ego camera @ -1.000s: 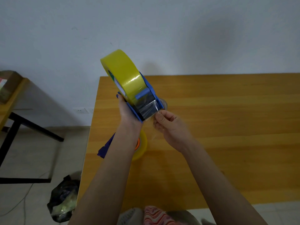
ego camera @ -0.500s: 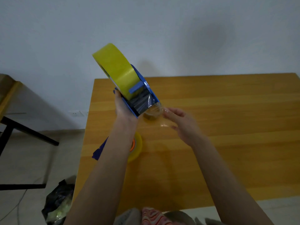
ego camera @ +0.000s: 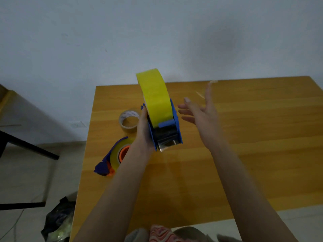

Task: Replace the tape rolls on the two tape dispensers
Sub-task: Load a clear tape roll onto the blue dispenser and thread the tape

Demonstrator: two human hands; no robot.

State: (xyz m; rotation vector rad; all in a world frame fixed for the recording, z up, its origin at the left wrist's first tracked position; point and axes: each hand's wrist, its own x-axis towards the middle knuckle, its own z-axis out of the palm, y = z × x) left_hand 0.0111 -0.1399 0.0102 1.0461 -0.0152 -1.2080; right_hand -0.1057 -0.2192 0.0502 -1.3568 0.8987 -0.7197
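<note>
wooden table point(ego camera: 244, 172) against grey wall point(ego camera: 157, 32); my left hand point(ego camera: 144, 131) grips blue dispenser point(ego camera: 176, 117), yellow roll point(ego camera: 155, 98) mounted; right hand point(ego camera: 204, 117) splayed, released.

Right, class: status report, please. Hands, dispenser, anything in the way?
Left hand grips blue dispenser, yellow roll mounted. Right hand open, clear of it. Second dispenser, loose roll on table, out of the way.

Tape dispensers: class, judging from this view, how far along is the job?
Done: a full yellow roll sits on the blue dispenser; a nearly spent roll lies on the table. In hand: the left hand grips that dispenser, the right hand open beside it. Left: the second dispenser lies loaded; whether its roll is new is unclear.
</note>
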